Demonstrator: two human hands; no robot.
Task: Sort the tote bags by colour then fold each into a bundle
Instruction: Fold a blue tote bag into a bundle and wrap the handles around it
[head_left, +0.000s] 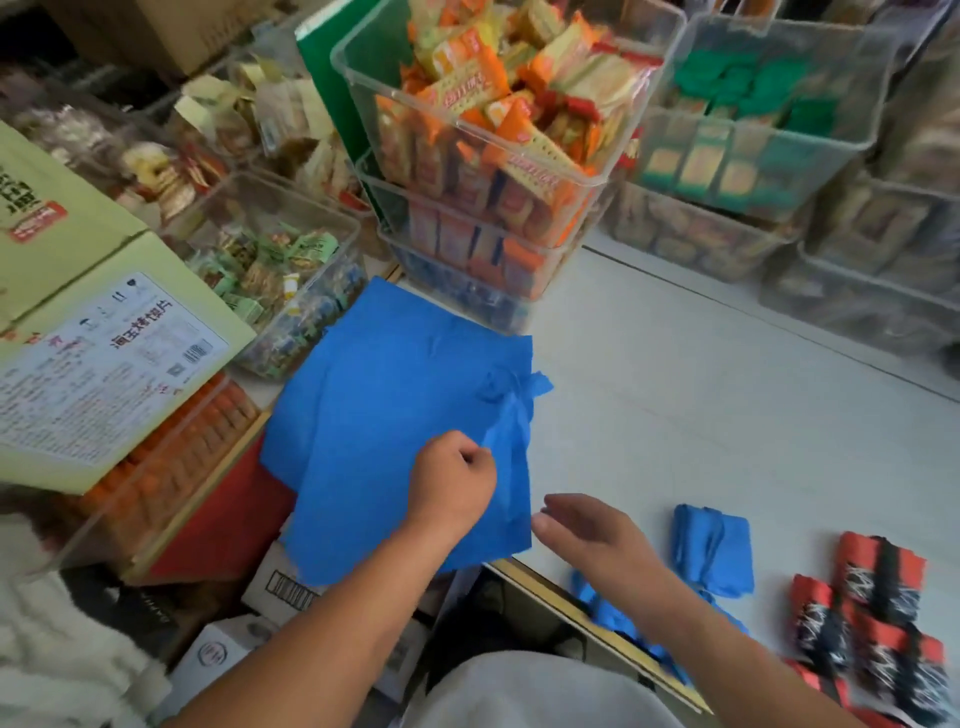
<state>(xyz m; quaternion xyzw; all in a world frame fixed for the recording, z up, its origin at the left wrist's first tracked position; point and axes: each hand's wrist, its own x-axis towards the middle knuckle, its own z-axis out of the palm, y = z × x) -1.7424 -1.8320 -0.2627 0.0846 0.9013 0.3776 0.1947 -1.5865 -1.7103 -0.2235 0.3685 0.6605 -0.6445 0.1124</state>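
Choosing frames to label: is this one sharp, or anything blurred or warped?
Head view: soft overall; right hand slightly motion-blurred; left hand with readable grip on blue tote bag; snack bins lean outward from wide-angle distortion; even light, no harsh glare.

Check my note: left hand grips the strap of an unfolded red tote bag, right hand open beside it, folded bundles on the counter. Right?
Wrong on colour: the head view shows the unfolded tote bag is blue, not red. The left hand does grip its strap, the right hand is open beside it, and folded bundles lie on the counter.
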